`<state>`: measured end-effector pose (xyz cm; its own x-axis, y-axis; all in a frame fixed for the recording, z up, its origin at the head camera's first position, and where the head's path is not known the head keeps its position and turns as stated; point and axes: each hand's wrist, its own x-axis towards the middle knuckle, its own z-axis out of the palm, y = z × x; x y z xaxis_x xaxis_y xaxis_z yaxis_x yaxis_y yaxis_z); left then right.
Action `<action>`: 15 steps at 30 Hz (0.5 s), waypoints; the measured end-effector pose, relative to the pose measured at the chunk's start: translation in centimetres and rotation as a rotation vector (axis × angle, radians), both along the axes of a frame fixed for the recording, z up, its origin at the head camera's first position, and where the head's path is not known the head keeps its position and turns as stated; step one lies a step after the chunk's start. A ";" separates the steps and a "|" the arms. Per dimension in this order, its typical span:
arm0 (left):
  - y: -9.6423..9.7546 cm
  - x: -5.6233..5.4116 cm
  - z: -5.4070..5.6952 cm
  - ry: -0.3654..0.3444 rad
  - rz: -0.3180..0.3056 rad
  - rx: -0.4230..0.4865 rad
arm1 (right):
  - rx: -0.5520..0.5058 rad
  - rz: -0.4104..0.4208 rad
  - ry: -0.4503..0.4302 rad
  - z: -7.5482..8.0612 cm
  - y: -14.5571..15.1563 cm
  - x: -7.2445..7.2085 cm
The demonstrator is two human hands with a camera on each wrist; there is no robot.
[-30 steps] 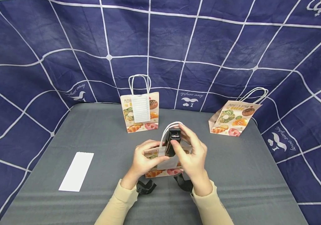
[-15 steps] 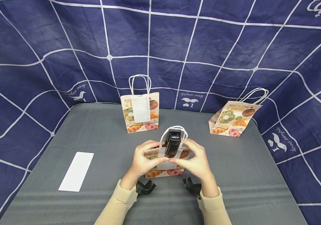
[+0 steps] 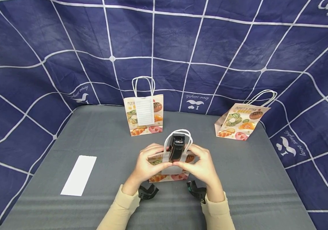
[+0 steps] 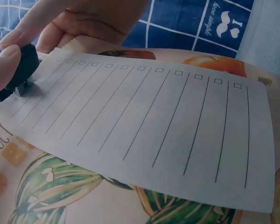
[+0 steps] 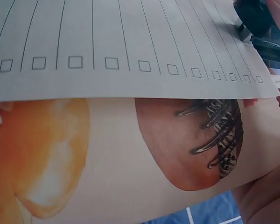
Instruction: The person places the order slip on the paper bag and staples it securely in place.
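A black stapler (image 3: 177, 147) stands across the top edge of the near paper bag (image 3: 168, 177), between its white twisted handles. Its nose sits over the end of a checklist slip (image 4: 158, 121), a white strip with lines and small boxes lying against the bag's bread-printed front. My left hand (image 3: 148, 162) grips the stapler from the left side, thumb at its front end. From the right, my right hand (image 3: 202, 163) holds it too, and the two thumb tips meet there. The other fingers are mostly hidden behind the bag and stapler.
A second bread-printed bag (image 3: 159, 127) stands at the back with a lined slip (image 3: 144, 111) on its front. Another bag (image 3: 243, 123) leans back at the right. A blank white strip (image 3: 79, 175) lies on the grey table (image 3: 118, 143) at left.
My right hand has come down from the stapler's top, its thumb now beside the left thumb at the front end. The left hand has stayed in place.
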<state>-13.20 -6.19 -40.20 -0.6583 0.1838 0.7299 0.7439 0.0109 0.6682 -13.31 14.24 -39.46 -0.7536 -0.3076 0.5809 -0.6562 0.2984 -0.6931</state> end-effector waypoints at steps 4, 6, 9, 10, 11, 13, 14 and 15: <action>0.0 0.0 -0.1 0.001 -0.003 -0.001 | 0.001 -0.001 -0.003 -0.1 0.1 0.0; 0.0 0.0 -0.1 0.001 -0.004 -0.003 | -0.004 0.007 0.002 -0.1 0.1 0.0; -0.1 -0.1 -0.1 -0.002 -0.012 -0.005 | -0.018 0.023 0.011 -0.3 0.2 0.0; -0.1 -0.1 -0.1 -0.008 -0.017 -0.005 | -0.023 0.027 0.013 -0.3 0.2 0.0; -0.2 -0.1 -0.1 -0.018 -0.026 -0.001 | -0.026 0.031 0.016 -0.3 0.2 0.0; -0.3 -0.2 -0.2 -0.041 -0.037 0.010 | -0.030 0.035 0.015 -0.4 0.2 -0.1; -0.3 -0.2 -0.3 -0.054 -0.040 0.014 | -0.031 0.036 0.012 -0.4 0.2 -0.1; -0.3 -0.2 -0.3 -0.068 -0.043 0.023 | -0.035 0.039 0.012 -0.4 0.2 -0.1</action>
